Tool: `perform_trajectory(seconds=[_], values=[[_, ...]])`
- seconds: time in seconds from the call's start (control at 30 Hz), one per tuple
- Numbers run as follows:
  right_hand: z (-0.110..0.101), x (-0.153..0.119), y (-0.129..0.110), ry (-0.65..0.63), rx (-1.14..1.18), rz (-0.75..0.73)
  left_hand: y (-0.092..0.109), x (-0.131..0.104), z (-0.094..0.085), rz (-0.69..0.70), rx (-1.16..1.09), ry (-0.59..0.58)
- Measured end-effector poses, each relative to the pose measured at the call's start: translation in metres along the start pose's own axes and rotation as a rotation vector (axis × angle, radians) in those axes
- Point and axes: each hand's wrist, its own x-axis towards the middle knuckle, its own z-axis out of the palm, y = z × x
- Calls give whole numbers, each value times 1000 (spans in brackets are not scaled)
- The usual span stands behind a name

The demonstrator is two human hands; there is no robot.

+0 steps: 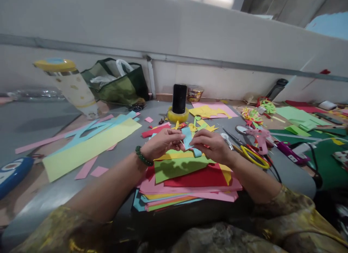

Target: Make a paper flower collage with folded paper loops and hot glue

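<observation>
Left hand (166, 141) and right hand (212, 144) together pinch a light-blue paper strip (187, 136) between bent fingers, above the coloured paper stack (190, 188) on the worktop (290, 178), nearer than the upright phone (179, 98).

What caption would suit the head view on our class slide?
Left hand and right hand hold a light-blue paper strip above stacked coloured paper.

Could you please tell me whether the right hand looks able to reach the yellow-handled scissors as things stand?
Probably yes: the yellow-handled scissors lie just to the right of the right hand, and nothing seems to cover their handles. It would likely have to let go of the blue paper first.
</observation>
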Motion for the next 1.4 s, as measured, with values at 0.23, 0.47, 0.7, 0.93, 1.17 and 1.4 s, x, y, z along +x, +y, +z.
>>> perform_trajectory(seconds=[0.23, 0.47, 0.7, 0.93, 1.17, 1.4], values=[[10, -4, 5, 87, 476, 735, -6, 2, 8, 110, 222, -10], [12, -4, 8, 90, 608, 983, -8, 1, 16, 184, 401, 4], [14, -5, 9, 65, 635, 1025, -10, 2, 18, 220, 471, 21], [15, -5, 9, 44, 641, 995, -11, 2, 16, 234, 551, 32], [16, -6, 12, 147, 679, 900, -16, 5, 15, 241, 588, 11], [16, -7, 7, 134, 788, 864, -17, 5, 13, 256, 513, 79]])
